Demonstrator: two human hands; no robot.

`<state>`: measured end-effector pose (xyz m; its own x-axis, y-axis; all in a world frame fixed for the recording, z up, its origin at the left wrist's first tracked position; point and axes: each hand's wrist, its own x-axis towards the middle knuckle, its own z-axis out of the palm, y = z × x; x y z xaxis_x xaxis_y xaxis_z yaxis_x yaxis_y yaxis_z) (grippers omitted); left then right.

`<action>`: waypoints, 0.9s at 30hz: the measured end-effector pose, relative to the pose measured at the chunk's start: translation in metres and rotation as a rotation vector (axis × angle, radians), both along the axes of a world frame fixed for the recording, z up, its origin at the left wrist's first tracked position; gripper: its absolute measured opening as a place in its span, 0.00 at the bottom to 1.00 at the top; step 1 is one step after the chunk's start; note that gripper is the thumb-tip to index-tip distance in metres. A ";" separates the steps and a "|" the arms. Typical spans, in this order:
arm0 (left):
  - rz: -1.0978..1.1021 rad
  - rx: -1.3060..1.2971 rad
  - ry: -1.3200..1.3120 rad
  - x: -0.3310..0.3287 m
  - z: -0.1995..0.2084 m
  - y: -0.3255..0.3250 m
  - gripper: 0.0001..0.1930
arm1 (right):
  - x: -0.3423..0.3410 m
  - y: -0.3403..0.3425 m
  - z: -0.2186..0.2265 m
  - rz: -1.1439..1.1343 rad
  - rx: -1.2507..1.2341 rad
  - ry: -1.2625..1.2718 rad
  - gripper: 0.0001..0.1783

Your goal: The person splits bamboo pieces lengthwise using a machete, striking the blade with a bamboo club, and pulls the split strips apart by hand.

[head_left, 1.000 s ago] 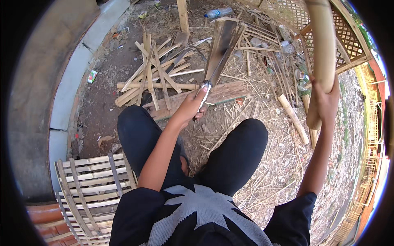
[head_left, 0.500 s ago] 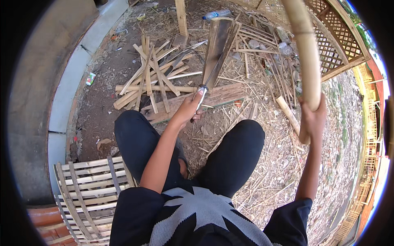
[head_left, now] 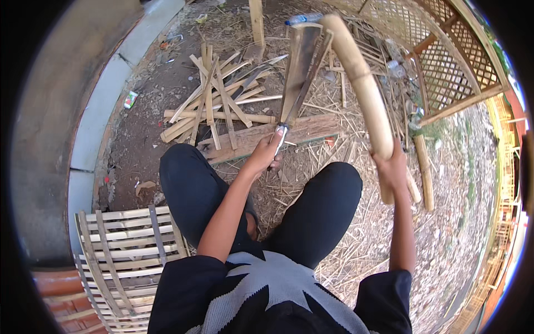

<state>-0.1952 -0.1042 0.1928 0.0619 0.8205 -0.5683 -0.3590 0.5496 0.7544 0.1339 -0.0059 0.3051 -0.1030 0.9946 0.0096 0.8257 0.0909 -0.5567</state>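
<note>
Head view: the left hand (head_left: 266, 153) is clenched round a tool's white handle (head_left: 282, 135); the split bamboo piece (head_left: 298, 67) lies just beyond that hand, its long axis pointing ahead. The right hand (head_left: 392, 167), farther from this piece, grasps 1 thick bamboo club (head_left: 364, 89) near its lower end. The club slants forward and left, its far end beside the piece's top; whether they touch, I cannot tell.

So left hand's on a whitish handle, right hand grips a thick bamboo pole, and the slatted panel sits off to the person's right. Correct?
Not quite: the slatted panel is on the person's left, at the lower left of the head view. The rest stands: left hand on the whitish handle, right hand gripping the thick bamboo pole.
</note>
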 end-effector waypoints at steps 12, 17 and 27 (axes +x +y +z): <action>0.048 0.061 0.046 0.002 -0.018 0.019 0.26 | -0.010 0.026 -0.085 0.135 -0.089 -0.099 0.51; 0.104 0.033 0.018 0.009 -0.053 0.007 0.25 | 0.006 0.014 -0.060 0.111 0.102 -0.146 0.39; 0.080 0.054 0.054 -0.007 -0.058 0.011 0.28 | -0.071 0.061 0.006 -0.057 0.422 0.438 0.41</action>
